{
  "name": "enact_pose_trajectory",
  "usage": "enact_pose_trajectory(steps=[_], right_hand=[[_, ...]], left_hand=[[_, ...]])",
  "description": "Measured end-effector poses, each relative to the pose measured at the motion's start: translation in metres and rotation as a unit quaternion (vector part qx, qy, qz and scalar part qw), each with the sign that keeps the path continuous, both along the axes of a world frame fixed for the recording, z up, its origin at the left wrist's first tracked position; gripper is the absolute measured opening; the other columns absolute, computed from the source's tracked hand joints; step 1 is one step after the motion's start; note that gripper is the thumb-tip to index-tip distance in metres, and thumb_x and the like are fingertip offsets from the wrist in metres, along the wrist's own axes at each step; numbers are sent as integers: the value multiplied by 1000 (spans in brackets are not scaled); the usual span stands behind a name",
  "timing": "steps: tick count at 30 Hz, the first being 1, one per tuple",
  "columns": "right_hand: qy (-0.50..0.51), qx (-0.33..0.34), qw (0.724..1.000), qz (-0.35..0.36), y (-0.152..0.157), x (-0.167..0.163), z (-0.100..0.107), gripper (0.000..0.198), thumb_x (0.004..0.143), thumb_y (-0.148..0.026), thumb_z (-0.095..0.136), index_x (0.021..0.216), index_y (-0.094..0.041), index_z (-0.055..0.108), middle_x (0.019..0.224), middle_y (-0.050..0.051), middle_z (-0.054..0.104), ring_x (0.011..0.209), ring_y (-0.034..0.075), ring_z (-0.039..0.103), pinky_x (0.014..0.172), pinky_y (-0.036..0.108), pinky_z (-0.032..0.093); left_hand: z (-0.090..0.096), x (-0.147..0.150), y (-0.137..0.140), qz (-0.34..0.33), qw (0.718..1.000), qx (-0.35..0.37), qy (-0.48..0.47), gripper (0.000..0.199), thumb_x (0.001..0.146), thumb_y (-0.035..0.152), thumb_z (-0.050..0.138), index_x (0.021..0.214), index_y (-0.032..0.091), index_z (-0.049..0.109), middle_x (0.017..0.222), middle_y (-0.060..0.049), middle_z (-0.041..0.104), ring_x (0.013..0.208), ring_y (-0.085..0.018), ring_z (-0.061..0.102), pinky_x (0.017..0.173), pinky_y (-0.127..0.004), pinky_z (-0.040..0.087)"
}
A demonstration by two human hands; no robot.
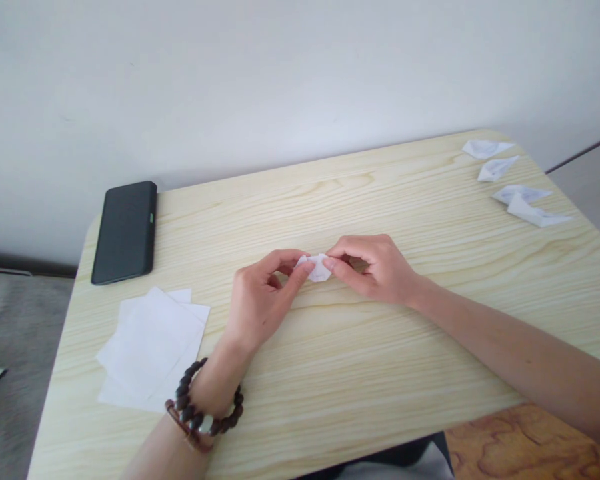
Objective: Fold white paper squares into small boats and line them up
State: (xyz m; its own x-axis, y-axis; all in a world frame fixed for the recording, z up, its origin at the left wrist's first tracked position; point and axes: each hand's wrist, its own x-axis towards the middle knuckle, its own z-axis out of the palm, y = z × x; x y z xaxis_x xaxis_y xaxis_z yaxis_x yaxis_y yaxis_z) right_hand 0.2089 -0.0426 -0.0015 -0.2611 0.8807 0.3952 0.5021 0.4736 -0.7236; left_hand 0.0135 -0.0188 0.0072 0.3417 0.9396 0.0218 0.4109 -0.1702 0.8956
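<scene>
A small folded piece of white paper point(319, 270) is held between my two hands above the middle of the table. My left hand point(265, 290) pinches its left end between thumb and fingers. At its right end, my right hand point(373, 267) pinches the paper in the same way. The thumbs lie on the near side, and the fingertips behind the paper are partly hidden. Dark beads and a brown band circle my left wrist.
Loose white paper sheets point(155, 340) lie overlapped at the left. Behind them rests a black phone-like device point(125, 233). Several folded paper shapes point(523, 195) line the far right of the wood-grain table point(300, 400). A white wall point(280, 80) borders the back edge.
</scene>
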Motion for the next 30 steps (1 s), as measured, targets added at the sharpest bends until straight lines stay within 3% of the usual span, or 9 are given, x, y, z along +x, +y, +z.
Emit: enact_pose_trajectory(steps=[6,13,18,25,30], right_hand=[[-46,16,999,20,0,0,-2,22,89,-27,55,70,-16,56,57,-4,50,50,6,43,49,19,32],[-67,53,995,44,2,-1,-4,28,91,-25,51,64,-19,45,57,-4,42,54,9,39,53,22,30],[-59,27,996,63,2,0,-1,29,91,-25,51,64,-19,44,58,-5,40,55,9,39,54,22,30],[-20,-11,998,54,2,1,0,23,92,-23,50,70,-17,52,59,-5,45,51,6,38,51,21,29],[3,-12,1000,16,4,1,0,25,94,-25,49,71,-16,54,58,-5,47,50,6,39,50,20,29]], left_hand=[[1,-3,-1,-3,997,-73,-33,27,80,42,68,86,17,73,75,-4,72,64,-16,63,56,-24,47],[4,-2,-2,-7,996,-79,-43,26,80,41,67,79,16,72,72,-3,71,62,-15,62,57,-24,48],[6,1,-2,-11,995,-81,-63,25,84,38,63,82,15,72,73,-2,72,64,-14,62,59,-23,48],[1,0,0,-51,997,-48,-16,28,86,42,59,86,16,71,76,-4,71,59,-13,57,53,-23,42],[0,-2,1,-64,996,-58,5,35,75,41,74,101,18,71,73,-1,71,46,-7,43,43,-21,29]])
